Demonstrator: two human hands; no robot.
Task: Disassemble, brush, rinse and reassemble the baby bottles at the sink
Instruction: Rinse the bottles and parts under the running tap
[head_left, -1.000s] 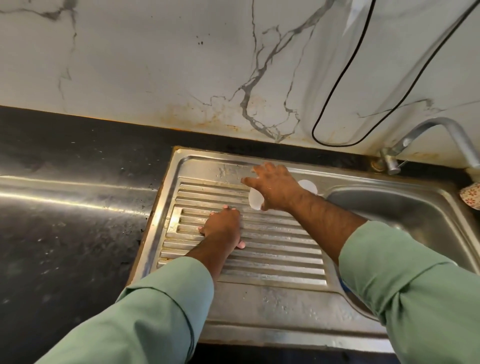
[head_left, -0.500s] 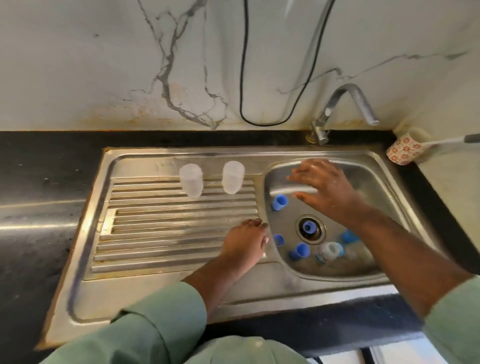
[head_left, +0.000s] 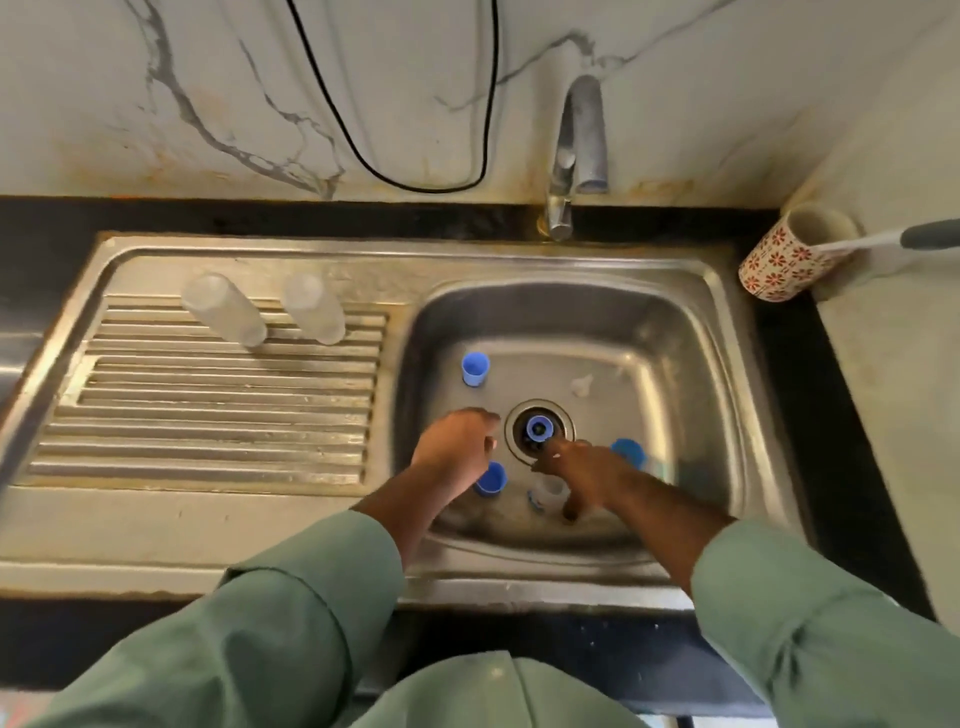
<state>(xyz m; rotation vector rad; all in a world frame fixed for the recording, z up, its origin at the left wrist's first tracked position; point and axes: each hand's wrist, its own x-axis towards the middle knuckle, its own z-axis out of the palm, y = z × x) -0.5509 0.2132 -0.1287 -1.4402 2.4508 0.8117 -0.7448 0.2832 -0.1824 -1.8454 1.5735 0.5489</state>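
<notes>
Two bottles upright on drainboard; both hands' fingers loosely curled, empty.

Soft, even indoor light; slightly smeared wide-angle view.
Dull sheen lies on the steel drainboard and basin wall, with faint shadows. Both hands and the tap are motion-blurred, and straight edges bow toward the corners.

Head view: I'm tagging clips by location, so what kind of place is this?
Most likely a home kitchen sink counter: a steel sink with ribbed drainboard, a wall tap, and a marble-look backsplash.
</notes>
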